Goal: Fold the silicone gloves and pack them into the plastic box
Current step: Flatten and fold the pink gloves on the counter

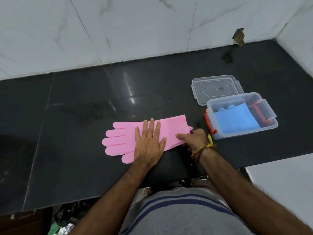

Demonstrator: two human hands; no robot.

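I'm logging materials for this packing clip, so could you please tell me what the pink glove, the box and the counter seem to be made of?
Pink glove: likely silicone, matte; it lies limp and flat without cloth weave.
Plastic box: clear, slightly frosted plastic; the blue glove inside shows through its wall.
Counter: probably polished dark stone; it gives glossy reflections and has straight slab joints.

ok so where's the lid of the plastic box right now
The clear lid lies flat on the dark counter at the right of the head view, just behind the open plastic box and close to the tiled wall.

black counter [84, 107] (glossy), white marble wall [135, 22]
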